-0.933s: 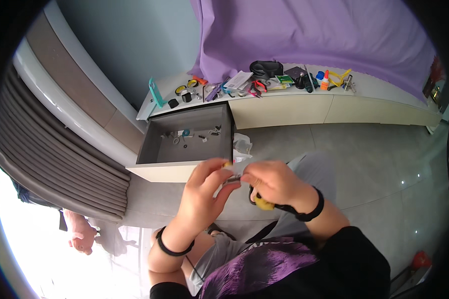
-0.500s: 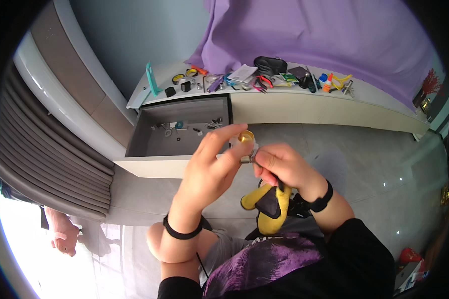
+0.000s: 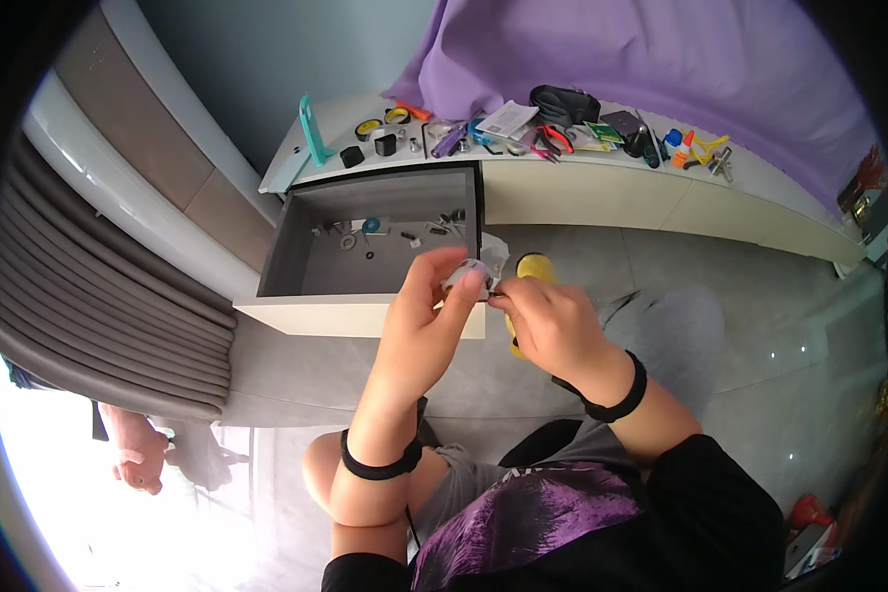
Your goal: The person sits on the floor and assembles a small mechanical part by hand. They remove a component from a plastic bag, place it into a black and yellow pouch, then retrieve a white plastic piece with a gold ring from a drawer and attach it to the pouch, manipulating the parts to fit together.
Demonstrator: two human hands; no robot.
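Note:
My left hand [image 3: 427, 321] holds up a small whitish, partly see-through round piece [image 3: 472, 277] between thumb and fingers, in front of the open drawer. At its right side my right hand [image 3: 555, 314] is closed, fingertips pinched at the piece's edge on a small dark part. A clear, crinkled film-like bit [image 3: 494, 254] sticks up behind the fingertips. Behind my right hand shows a yellow and black thing [image 3: 535, 265]; the hand covers its middle, so I cannot tell its kind or whether the hand grips it.
The pulled-out grey drawer [image 3: 311, 286] holds washers, a teal ring and small metal parts. Above it, the white cabinet top [image 3: 350, 183] carries tape rolls [image 3: 369, 129], pliers [image 3: 555, 140], a black pouch [image 3: 564, 105] and glue bottles [image 3: 683, 150]. A purple cloth [image 3: 602, 49] hangs behind.
The yellow and black thing has moved from below my right hand to behind it. The gold-coloured round face in my left hand no longer shows. The view has shifted slightly.

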